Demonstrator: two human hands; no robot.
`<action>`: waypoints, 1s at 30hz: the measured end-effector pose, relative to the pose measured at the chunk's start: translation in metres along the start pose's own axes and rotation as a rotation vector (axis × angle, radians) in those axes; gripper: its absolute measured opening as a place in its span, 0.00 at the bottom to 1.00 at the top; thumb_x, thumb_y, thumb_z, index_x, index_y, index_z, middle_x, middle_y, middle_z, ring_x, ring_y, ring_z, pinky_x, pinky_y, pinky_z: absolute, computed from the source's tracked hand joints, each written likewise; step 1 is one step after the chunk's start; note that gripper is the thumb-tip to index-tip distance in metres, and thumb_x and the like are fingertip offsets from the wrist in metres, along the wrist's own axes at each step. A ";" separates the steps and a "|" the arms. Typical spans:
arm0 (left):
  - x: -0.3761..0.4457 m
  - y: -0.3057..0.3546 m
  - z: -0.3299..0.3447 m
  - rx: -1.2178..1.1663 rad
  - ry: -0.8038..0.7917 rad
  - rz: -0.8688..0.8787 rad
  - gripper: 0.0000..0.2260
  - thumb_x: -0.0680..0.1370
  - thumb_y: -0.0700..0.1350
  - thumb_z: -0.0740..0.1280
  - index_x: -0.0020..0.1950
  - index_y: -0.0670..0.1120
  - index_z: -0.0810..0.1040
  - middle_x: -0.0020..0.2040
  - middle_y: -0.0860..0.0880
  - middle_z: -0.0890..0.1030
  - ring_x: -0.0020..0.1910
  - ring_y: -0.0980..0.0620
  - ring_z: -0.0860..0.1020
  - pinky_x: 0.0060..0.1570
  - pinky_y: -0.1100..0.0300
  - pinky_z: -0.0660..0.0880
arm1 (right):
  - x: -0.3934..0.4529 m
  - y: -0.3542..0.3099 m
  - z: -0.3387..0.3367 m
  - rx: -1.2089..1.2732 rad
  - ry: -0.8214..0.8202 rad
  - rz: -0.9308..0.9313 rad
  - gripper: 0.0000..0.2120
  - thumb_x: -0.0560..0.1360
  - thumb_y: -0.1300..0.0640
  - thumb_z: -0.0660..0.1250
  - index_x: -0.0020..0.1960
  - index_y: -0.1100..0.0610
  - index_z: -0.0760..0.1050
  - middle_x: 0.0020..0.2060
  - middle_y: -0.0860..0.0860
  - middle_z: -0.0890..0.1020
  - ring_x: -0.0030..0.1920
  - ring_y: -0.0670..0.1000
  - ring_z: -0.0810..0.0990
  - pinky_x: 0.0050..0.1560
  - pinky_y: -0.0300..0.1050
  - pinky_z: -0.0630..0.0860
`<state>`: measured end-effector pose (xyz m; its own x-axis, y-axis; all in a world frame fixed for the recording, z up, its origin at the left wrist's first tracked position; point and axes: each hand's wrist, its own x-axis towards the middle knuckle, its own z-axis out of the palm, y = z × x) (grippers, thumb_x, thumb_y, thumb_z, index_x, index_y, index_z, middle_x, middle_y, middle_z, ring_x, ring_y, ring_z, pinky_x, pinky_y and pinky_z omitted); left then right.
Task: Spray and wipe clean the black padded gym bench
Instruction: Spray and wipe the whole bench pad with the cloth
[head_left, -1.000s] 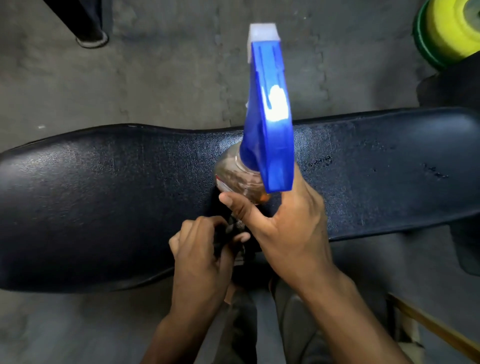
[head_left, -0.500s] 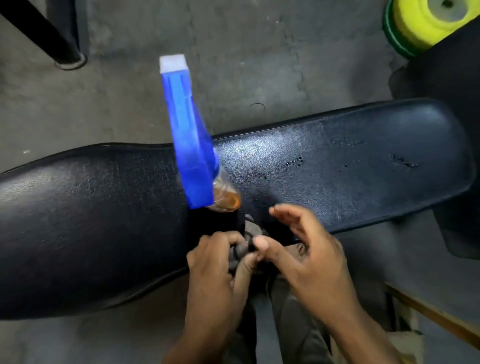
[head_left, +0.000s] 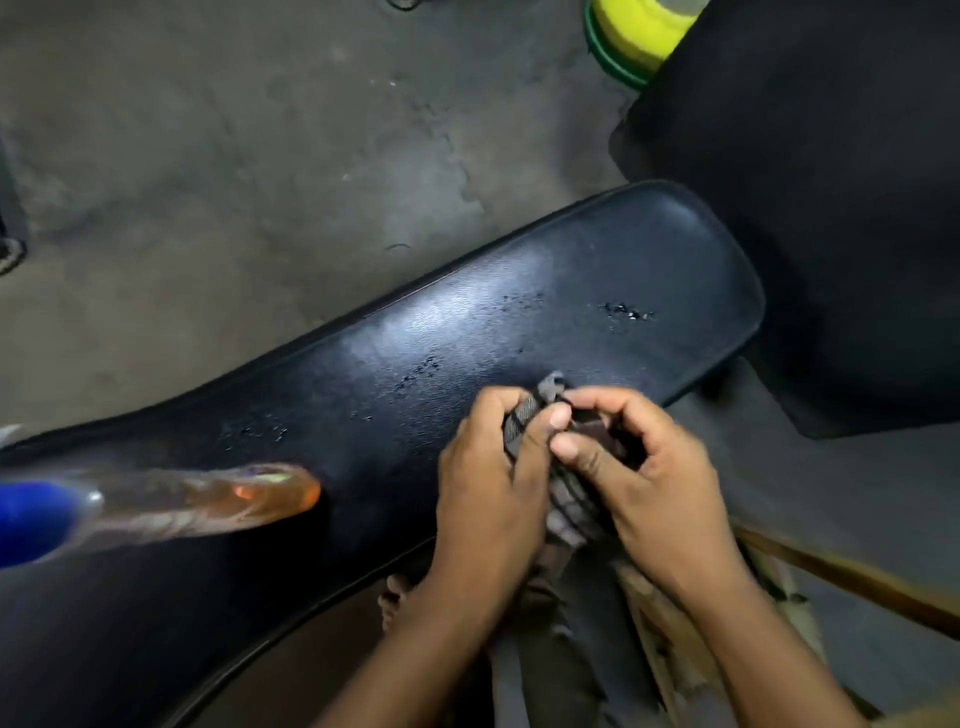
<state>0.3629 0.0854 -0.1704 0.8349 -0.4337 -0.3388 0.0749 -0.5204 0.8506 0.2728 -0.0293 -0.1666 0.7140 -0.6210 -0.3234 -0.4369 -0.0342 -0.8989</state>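
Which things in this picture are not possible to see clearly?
- Spray bottle, head view: blurred, its blue top cut off by the left edge.
- Cloth: mostly hidden by left hand and right hand.
- Bench: left end out of frame.
- Yellow disc: cut by top edge.

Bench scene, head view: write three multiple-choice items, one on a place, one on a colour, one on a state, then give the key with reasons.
1. Where is the spray bottle?
A. In the right hand
B. On the bench, left of the hands
C. On the floor

2. What colour is the bottle's trigger head?
A. Blue
B. Red
C. White

3. What are the hands doing?
A. Both resting flat on the bench
B. One hand squeezing the sprayer
C. Both gripping a dark cloth

Key: 1 B, the bottle rests on the bench pad, free of both hands. 2 A, its head at the left frame edge is blue. 3 C, the left hand and right hand both pinch the cloth over the bench's near edge.
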 end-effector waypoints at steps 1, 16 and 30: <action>0.013 0.005 0.009 0.019 -0.012 0.032 0.09 0.83 0.56 0.69 0.53 0.52 0.78 0.42 0.54 0.83 0.45 0.51 0.82 0.49 0.48 0.79 | 0.012 0.002 -0.006 -0.020 0.041 -0.017 0.13 0.76 0.59 0.81 0.58 0.49 0.85 0.49 0.39 0.89 0.49 0.36 0.86 0.54 0.27 0.77; 0.165 -0.009 0.083 0.926 0.005 0.453 0.24 0.88 0.53 0.52 0.83 0.49 0.65 0.86 0.49 0.60 0.85 0.47 0.59 0.82 0.44 0.58 | 0.105 0.040 -0.047 -0.711 0.117 -0.165 0.25 0.85 0.53 0.66 0.81 0.54 0.74 0.85 0.58 0.67 0.84 0.63 0.66 0.84 0.60 0.65; 0.174 -0.011 0.087 0.980 -0.015 0.431 0.24 0.88 0.55 0.48 0.84 0.53 0.62 0.87 0.53 0.56 0.86 0.51 0.54 0.83 0.45 0.56 | 0.202 0.047 -0.051 -0.955 0.191 -0.098 0.32 0.86 0.40 0.52 0.88 0.47 0.57 0.90 0.57 0.50 0.89 0.63 0.53 0.88 0.65 0.53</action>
<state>0.4598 -0.0482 -0.2737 0.6789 -0.7277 -0.0976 -0.7011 -0.6821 0.2080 0.3686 -0.1961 -0.2591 0.7071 -0.6948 -0.1313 -0.6994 -0.6599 -0.2747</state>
